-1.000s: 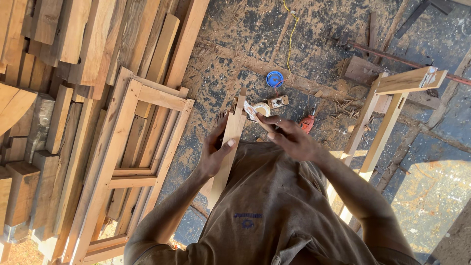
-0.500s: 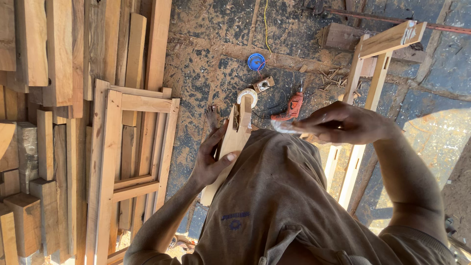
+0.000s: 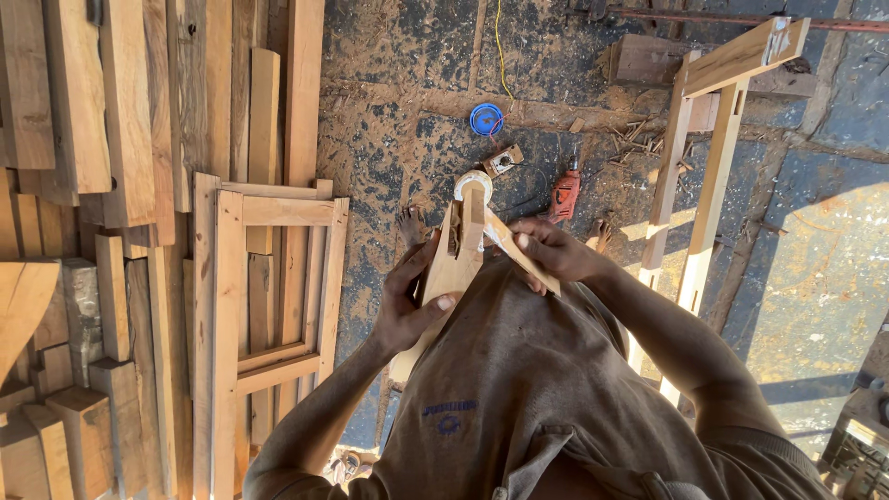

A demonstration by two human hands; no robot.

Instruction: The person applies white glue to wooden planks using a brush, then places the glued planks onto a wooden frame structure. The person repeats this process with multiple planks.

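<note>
A pale wooden frame (image 3: 269, 306) lies on the floor (image 3: 398, 111) left of the hands; an orange drill (image 3: 565, 193) lies beyond them.

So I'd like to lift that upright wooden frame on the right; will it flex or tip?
The wooden frame looks stiff: solid squared rails. Probably tippy, since it is tall, narrow and stands on rough floor. Likely moderately heavy.

A carpentry workshop: stacked timber planks (image 3: 120, 111) at nine o'clock, wooden frames (image 3: 269, 278) beside them, an orange power drill (image 3: 565, 194) on the sawdust-strewn floor (image 3: 407, 56) at twelve.
</note>
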